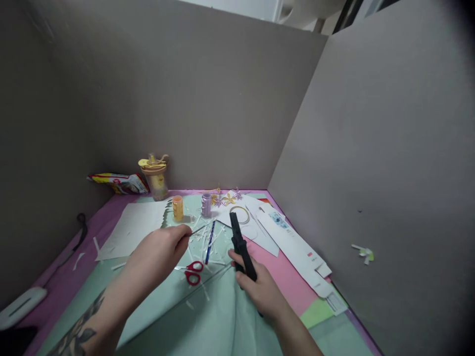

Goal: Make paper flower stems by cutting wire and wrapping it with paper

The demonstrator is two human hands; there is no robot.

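My left hand (pixel 165 247) is closed in a pinch on a thin dark stick (pixel 199 229), whose free end points right over paper scraps. My right hand (pixel 261 289) wraps around a long black hand tool (pixel 242 247), its slim end pointing away from me; I cannot make out its exact kind. Between the hands lie a blue patterned pencil-like stick (pixel 210 242) and red-handled scissors (pixel 193 273). White paper strips (pixel 200 247) are scattered around them. A thin coiled ring (pixel 239 215) lies on white paper beyond the black tool.
Orange (pixel 177 208) and purple (pixel 206 204) containers stand farther back, near shiny flowers (pixel 227 199). A lidded cup (pixel 156 180) and a bright packet (pixel 120 183) sit back left. White card strips (pixel 293 247) lie right, over pink paper (pixel 278 277). Grey panels (pixel 208 99) enclose the table.
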